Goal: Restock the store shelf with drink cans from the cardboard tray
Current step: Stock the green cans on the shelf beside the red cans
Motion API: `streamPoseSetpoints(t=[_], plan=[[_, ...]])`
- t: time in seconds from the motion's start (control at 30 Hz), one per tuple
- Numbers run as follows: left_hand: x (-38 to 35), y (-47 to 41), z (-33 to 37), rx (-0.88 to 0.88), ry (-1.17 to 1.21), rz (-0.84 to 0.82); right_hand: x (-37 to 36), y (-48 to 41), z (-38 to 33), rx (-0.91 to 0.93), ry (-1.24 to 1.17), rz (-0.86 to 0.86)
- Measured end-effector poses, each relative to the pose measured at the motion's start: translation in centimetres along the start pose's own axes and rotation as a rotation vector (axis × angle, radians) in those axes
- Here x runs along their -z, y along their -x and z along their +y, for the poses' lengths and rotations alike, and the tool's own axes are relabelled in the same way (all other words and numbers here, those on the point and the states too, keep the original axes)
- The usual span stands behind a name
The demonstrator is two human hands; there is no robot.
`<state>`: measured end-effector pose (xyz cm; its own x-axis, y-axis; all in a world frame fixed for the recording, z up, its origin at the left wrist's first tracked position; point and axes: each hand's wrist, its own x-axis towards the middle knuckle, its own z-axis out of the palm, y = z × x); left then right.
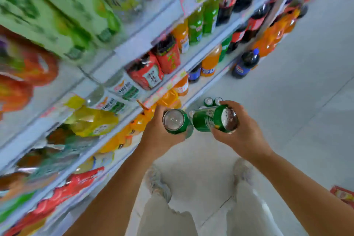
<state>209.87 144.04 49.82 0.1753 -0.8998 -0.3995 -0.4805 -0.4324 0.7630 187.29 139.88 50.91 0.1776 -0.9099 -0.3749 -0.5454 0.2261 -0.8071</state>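
Observation:
My left hand (160, 136) grips a green drink can (175, 121) from below, its silver top facing me. A second green can (212, 119) lies tilted sideways in my right hand (242, 136), fingers curled round it. The two cans almost touch at mid-frame, in front of the store shelf (132, 44). Beyond my hands, on the floor, several more green cans (211, 101) stand upright; the cardboard tray under them is hidden by my hands.
The shelf runs along the left, its tiers packed with drink bottles and packs. A dark cola bottle (246, 64) stands on the floor by the shelf's far end. Grey tiled floor (298, 101) spreads to the right. My shoes show below; a red pack (342, 195) lies at the right edge.

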Motion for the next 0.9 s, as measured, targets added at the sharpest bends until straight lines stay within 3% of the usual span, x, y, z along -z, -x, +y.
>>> streamPoseSetpoints(t=[0.2,0.53,0.7,0.9], plan=[[14.0,9.3,10.2,-0.199,0.139,0.262,3.2,5.6,-18.8,0.383,-0.172,0.001],[26.7,22.3,16.6,-0.457,0.431,0.759,2.1,11.5,-39.0,0.821,-0.28,-0.213],[31.8,25.1,15.6,-0.474,0.401,0.964,-1.2,11.2,-46.7,0.917,-0.295,-0.297],[35.4,24.8,12.9,-0.433,0.291,0.985,-7.5,6.0,-52.9,0.916,-0.079,-0.332]])
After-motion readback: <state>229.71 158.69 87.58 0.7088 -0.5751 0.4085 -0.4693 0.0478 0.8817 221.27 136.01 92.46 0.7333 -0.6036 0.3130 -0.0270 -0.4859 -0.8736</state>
